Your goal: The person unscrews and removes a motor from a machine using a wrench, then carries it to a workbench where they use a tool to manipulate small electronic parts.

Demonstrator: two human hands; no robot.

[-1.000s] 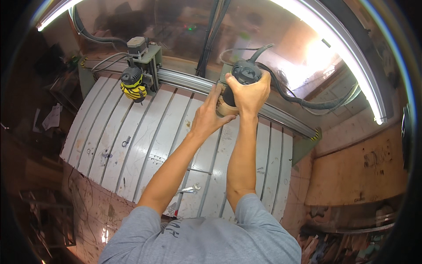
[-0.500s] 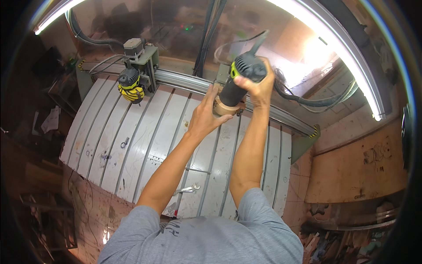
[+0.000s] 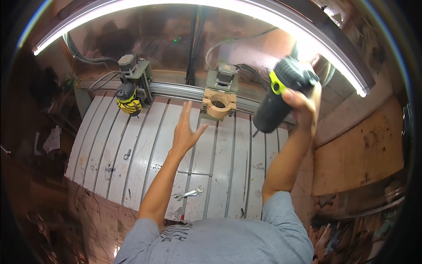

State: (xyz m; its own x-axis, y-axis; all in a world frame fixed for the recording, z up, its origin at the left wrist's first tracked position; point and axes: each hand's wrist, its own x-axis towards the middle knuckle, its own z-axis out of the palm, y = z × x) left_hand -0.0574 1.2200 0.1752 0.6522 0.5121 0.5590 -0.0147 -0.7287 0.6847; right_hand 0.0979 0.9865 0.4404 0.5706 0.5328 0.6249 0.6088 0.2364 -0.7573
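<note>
My right hand (image 3: 303, 103) is wrapped round the upper body of a black router motor (image 3: 274, 105) with a yellow-green band. The motor hangs tilted in the air at the right, its thin shaft pointing down and its cable rising from the top. A tan ring-shaped clamp mount (image 3: 218, 104) on the gantry has a bare round hole. Just left of that mount, my left hand (image 3: 186, 132) is spread and touches nothing. A second router motor (image 3: 128, 96), with a yellow striped lower part, sits in its own mount at the left of the gantry.
The metal gantry rail (image 3: 176, 91) crosses the back of a slotted grey machine bed (image 3: 145, 154). Wrenches (image 3: 190, 193) lie near the bed's front edge, a small metal ring clamp (image 3: 127, 154) farther left. A bright tube light (image 3: 184, 5) arches overhead. A wooden panel (image 3: 360, 158) stands at the right.
The motor has come out of the clamp mount and moved right in my right hand. My left hand has let go of the mount and drawn back to the left.
</note>
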